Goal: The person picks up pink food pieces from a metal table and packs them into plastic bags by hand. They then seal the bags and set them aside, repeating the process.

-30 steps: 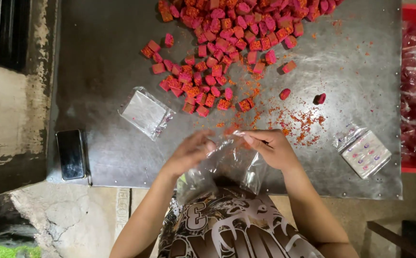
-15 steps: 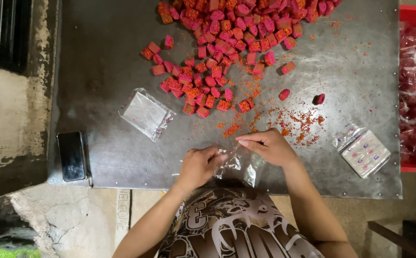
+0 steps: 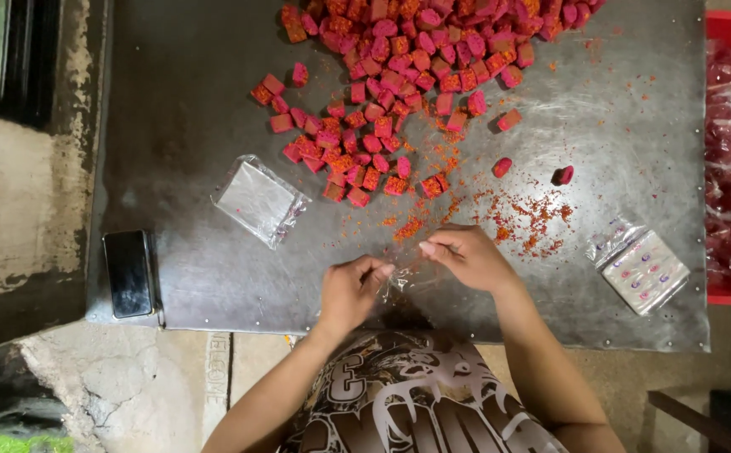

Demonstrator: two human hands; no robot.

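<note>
A: Changed since the earlier frames: both hands sit closer together and nearer the table's front edge, and the clear bag between them, loose and spread before, is now bunched small. Everything else lies as it did.

B: Go on, largest first.

A: Item one, table [image 3: 198, 92]: grey metal sheet, scratched, dusted with orange-red crumbs [image 3: 525, 222] just beyond the hands.

B: Next?

A: Item two, crate [image 3: 722, 29]: red, at the right edge, filled with bagged red pieces.

Item three, heap of cubes [image 3: 407, 75]: pink-red, orange coated, piled at the far middle and thinning toward the hands. Two strays lie apart to the right.

B: And the hands?

A: Item four, right hand [image 3: 470, 256]: fingers curled, thumb and forefinger pinched shut on the bag's upper edge.

Item five, left hand [image 3: 350, 289]: likewise curled, fingertips closed on the same bag from the left.

B: Where is the bag itself?

A: Item six, bag [image 3: 401, 281]: clear plastic, crumpled, held between both hands just above the near edge of the table, in front of the person's patterned shirt. Contents cannot be told.

B: Smaller things?

A: Item seven, stack of clear bags [image 3: 258, 200]: flat, left of centre, well apart from the hands.

Item eight, phone [image 3: 129, 273]: dark, at the near left corner.

Item nine, white packet [image 3: 644, 270]: wrapped in clear film, pink marks, right of the right hand.
</note>
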